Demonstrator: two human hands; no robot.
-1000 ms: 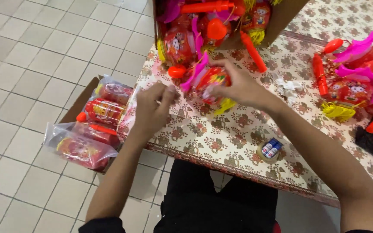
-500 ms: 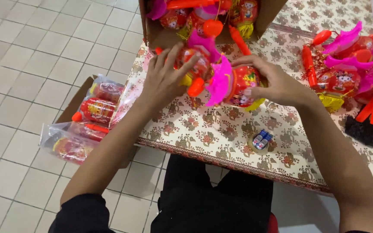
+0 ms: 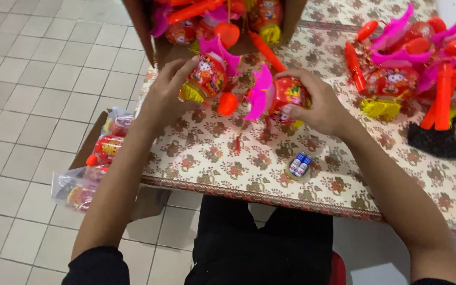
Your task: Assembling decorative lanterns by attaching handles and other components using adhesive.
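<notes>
My left hand (image 3: pixel 165 94) grips a red and yellow toy lantern (image 3: pixel 207 75) with a pink fin and a yellow tassel, just above the table. My right hand (image 3: pixel 317 103) holds a second red lantern (image 3: pixel 287 92) with a pink fin (image 3: pixel 262 89). A small orange ball part (image 3: pixel 227 103) hangs between the two lanterns. Both lanterns sit close together in front of an open cardboard box (image 3: pixel 143 31) filled with more of the same toys.
The table has a floral patterned cloth (image 3: pixel 238 158). A heap of red and pink lanterns (image 3: pixel 407 68) lies at the right beside a black block (image 3: pixel 435 141). A small blue and white object (image 3: pixel 300 164) rests near the front. Bagged lanterns (image 3: pixel 101 153) fill a box on the tiled floor.
Both hands have lifted the lanterns off the cloth, moved them toward the open box and pulled them slightly apart. The view has shifted nearer.
</notes>
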